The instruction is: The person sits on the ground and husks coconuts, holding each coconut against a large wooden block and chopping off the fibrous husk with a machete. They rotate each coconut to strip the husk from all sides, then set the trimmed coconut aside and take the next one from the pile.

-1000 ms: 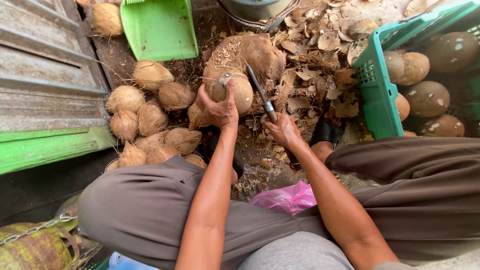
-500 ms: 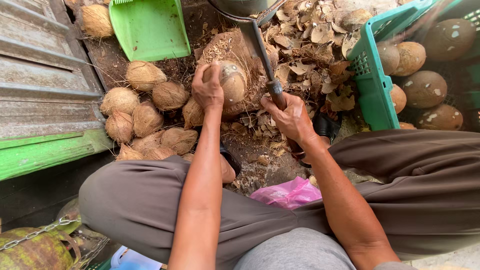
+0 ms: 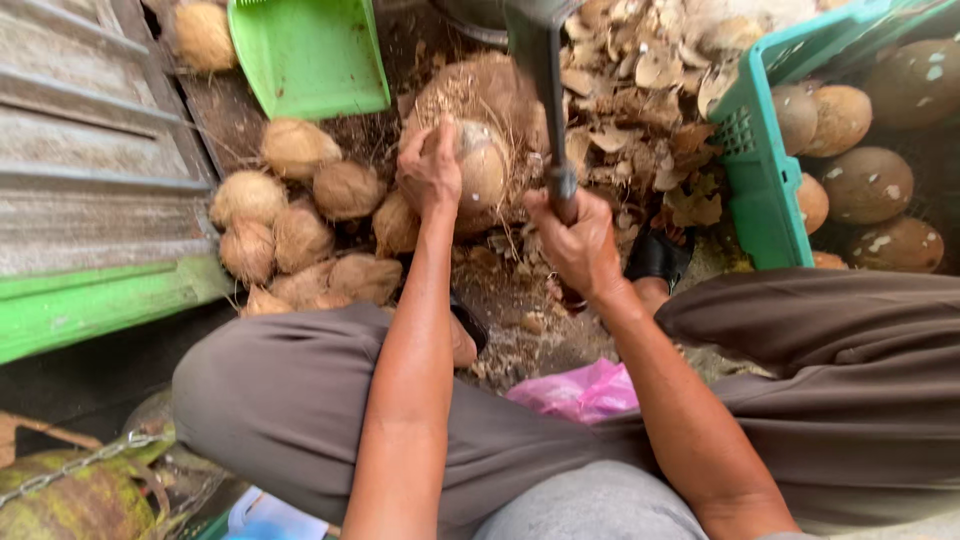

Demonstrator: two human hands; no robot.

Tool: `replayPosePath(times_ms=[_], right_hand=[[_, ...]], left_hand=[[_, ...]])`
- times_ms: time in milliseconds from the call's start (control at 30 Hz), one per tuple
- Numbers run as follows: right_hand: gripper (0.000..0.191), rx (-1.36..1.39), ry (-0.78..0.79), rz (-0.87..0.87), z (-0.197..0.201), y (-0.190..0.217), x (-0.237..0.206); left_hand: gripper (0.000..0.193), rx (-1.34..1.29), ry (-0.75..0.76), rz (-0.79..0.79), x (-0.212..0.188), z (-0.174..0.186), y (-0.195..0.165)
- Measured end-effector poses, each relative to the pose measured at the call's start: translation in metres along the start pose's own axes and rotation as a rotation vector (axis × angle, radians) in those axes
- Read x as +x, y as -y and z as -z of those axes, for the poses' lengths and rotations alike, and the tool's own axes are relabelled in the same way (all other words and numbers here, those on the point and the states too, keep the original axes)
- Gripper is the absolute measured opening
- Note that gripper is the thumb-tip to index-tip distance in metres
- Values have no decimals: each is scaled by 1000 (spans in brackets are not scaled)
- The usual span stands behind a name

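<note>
Left hand (image 3: 430,170) clamped over the top of a coconut (image 3: 482,168), fingers curled around its pale, partly stripped shell, holding it down on a husk-covered block (image 3: 470,90) just beyond the knuckles. Right hand (image 3: 578,240) closed tight around the handle of a cleaver (image 3: 540,70), blade raised and blurred, reaching up past the top edge of view, just right of the held coconut. Both hands close together, wrists nearly level, the cleaver handle passing right beside the coconut.

Left of the left hand, a heap of brown, hairy coconuts (image 3: 300,230) lying on the ground, touching one another. Beyond that heap, further from the left hand, a green plastic scoop (image 3: 310,55) with one more coconut (image 3: 205,35) beside it. Far left, a grey corrugated panel (image 3: 90,170) with a green edge below.

Beyond and right of the right hand, a litter of dry shell chips (image 3: 650,80) spread over the ground. Further right, a green plastic crate (image 3: 760,170) holding smooth, dark, shelled coconuts (image 3: 870,185). Just below the right hand, a dark sandal (image 3: 655,255) on a foot.

Nearer than both hands, grey-brown trousers (image 3: 290,400) over bent knees, with a pink plastic bag (image 3: 580,390) between the forearms. At the lower left corner, a green husked coconut (image 3: 70,500) with a chain (image 3: 80,465) lying across it.
</note>
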State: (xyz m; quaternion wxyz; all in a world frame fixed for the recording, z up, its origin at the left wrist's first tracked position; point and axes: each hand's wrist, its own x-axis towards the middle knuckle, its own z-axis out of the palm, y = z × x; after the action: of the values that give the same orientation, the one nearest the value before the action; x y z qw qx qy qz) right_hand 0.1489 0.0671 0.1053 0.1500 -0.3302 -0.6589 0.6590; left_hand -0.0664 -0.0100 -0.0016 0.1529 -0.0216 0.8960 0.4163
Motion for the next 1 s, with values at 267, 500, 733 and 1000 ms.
replayPosePath(times_ms=[267,500,733,1000], right_hand=[[44,-319,23,-81,-12,-8,1],[37,-294,23,-214,-23,-35,5],[37,-453,132,-338,-13,-21,12],[38,-425,9,-111,-18,-24,2]], left_hand=[[66,-29,-52,-25,-2,-3,8],[65,59,-71,74,-4,-10,6],[65,26,-118,15,-12,0,2],[62,34,-103,134,-23,-3,-9]])
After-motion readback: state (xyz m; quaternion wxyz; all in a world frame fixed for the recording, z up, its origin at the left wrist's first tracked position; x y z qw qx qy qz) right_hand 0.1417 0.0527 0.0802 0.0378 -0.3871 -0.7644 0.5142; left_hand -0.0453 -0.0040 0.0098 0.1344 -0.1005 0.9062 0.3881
